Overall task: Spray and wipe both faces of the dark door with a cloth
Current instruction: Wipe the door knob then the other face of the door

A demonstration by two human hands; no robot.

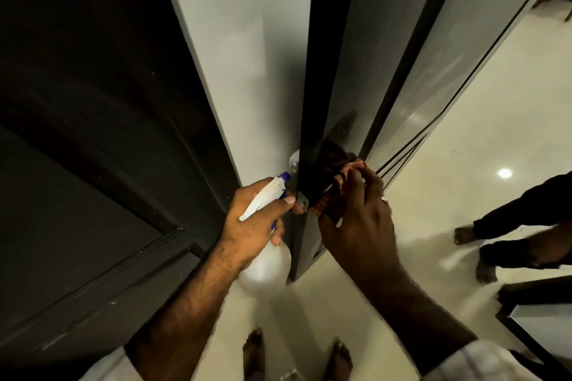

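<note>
Dark door (334, 102), seen edge-on at centre. I press the cloth (346, 178), clutched in my right hand (359, 226), onto its right face: wiping step. At nine o'clock, left hand (250, 219) grips the spray bottle (266, 260). Next, probably wiping lower.

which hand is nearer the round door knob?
Left. The left hand, gripping the spray bottle, sits just below the knob. The right hand holds the cloth across the door edge.

The door (343, 77) is glossy black, the wall (247, 40) white. The spray bottle (266, 260) is white with a blue nozzle. The cloth (337, 192) looks orange-red, perhaps ribbed.
</note>
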